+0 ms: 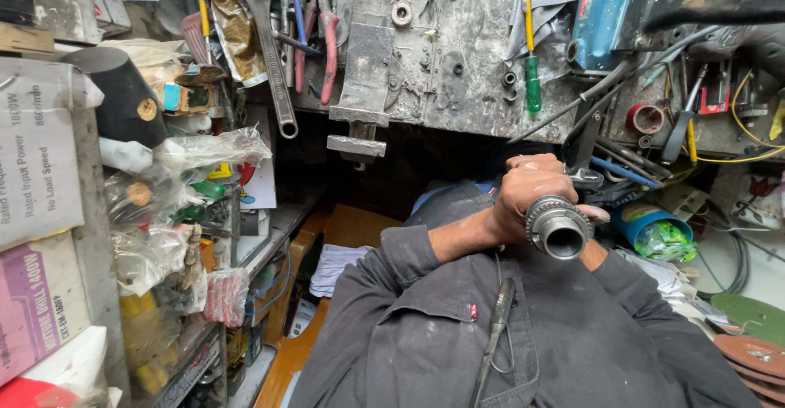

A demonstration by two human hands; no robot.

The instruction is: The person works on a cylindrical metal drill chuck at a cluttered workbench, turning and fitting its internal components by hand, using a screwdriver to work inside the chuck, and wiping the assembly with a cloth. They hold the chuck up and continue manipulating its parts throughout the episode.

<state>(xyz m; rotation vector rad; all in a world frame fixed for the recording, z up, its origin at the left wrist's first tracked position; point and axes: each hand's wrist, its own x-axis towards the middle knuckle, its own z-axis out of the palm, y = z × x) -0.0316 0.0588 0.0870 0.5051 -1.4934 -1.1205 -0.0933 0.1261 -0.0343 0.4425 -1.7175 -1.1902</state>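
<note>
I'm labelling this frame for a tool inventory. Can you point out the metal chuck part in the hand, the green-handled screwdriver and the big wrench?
Metal chuck part [559, 228], head view: toothed ring.
Green-handled screwdriver [533, 83], head view: green handle.
Big wrench [273, 56], head view: mid-shaft.

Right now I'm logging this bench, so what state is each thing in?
Left hand: closed around the metal cylinder.
Metal cylinder: held, open end toward camera.
Right hand: mostly hidden behind cylinder.
Pipe wrench: hanging, untouched.
Green-handled screwdriver: hanging, untouched.
</note>
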